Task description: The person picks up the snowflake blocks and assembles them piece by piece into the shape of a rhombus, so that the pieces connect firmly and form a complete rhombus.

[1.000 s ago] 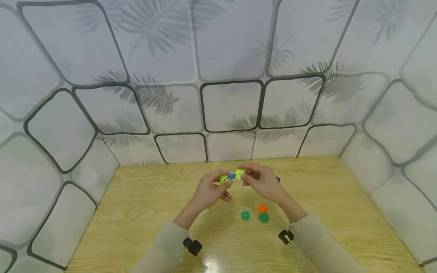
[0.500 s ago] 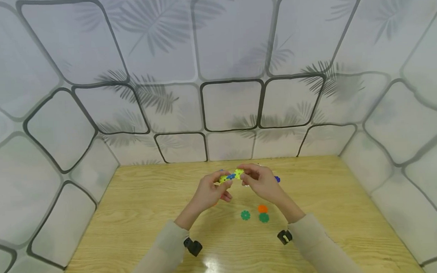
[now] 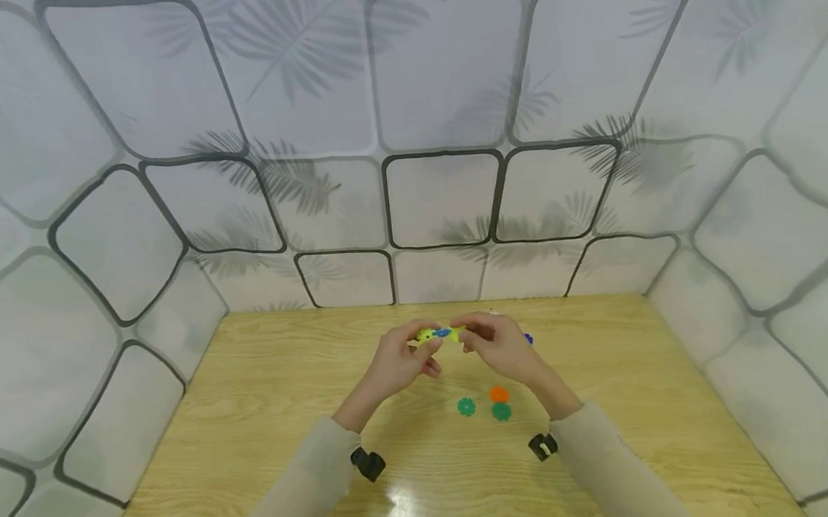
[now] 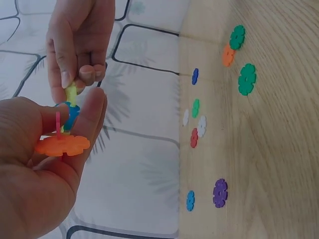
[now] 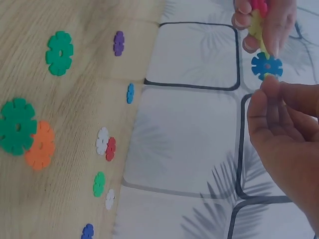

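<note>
In the head view my left hand [image 3: 394,361] and right hand [image 3: 497,350] meet over the far part of the table. Between them is a chain of notched, flower-shaped plastic discs. My left hand holds its one end: an orange disc [image 4: 62,146], a pink disc [image 4: 58,122] standing edge-on from it, and a yellow disc [image 5: 255,25] partly behind the fingers. A blue disc [image 5: 259,68] sits in the middle of the chain. At the other side my right thumb and fingertips pinch a second yellow disc [image 4: 71,94] right at the blue disc's edge.
Two green discs [image 3: 466,406] and an orange disc [image 3: 499,394] lie on the wooden table [image 3: 268,419] nearer me. Farther back lie a purple disc [image 4: 220,193], a red disc [image 4: 194,138], and several small white, green and blue ones. Patterned cloth walls [image 3: 439,203] enclose the table.
The yellow disc in my right hand has turned from broad side to nearly edge-on, and the chain lies flatter. The orange showing below my left hand has gone from the head view.
</note>
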